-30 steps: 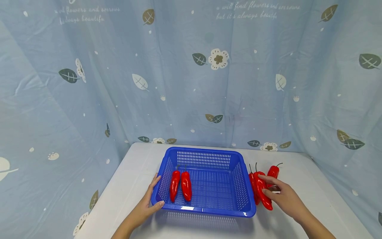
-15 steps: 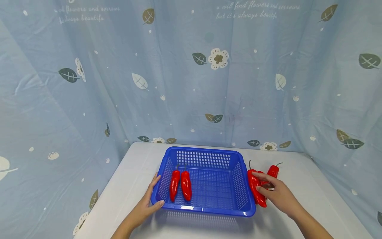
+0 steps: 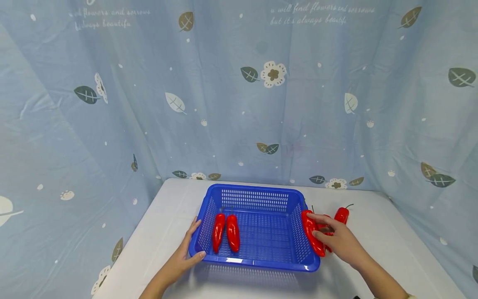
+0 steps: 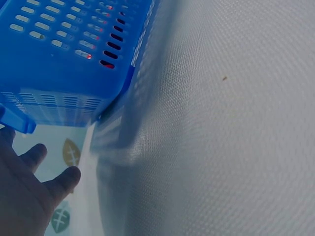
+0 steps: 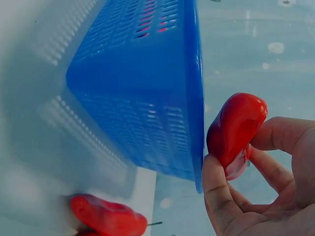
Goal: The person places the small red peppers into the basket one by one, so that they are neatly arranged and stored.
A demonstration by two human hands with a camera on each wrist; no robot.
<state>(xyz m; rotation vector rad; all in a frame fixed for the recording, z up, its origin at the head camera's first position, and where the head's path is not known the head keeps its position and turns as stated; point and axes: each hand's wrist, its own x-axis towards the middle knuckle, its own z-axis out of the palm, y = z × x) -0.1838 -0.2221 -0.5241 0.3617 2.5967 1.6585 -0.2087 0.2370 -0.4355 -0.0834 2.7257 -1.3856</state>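
Seems, by judgement, to be the step of bringing one more pepper into the blue basket [image 3: 276,265]. Right of the centre in the head view, at the right rim of the basket: the held pepper [image 3: 313,234], red, slanted, stem upward, pinched between thumb and curved fingers of the right hand [image 3: 341,241]. Not possible to tell if touching the rim.

Inside the basket, lower centre of the frame, lying side by side toward its left: the first pepper [image 3: 218,233] and the second pepper [image 3: 233,234]. Lower right, on the white table [image 3: 392,245]: a loose pepper [image 3: 341,215], with more red partly hidden behind the right hand.

Left of the lower centre: the left hand [image 3: 182,254], fingers spread and rather straight, thumb upon the rim, holding no pepper; apparently for steadying.

To do next, probably: pass above the rim without catching the tip, go leftward, lower gently onto the basket floor, then loosen the pinch.
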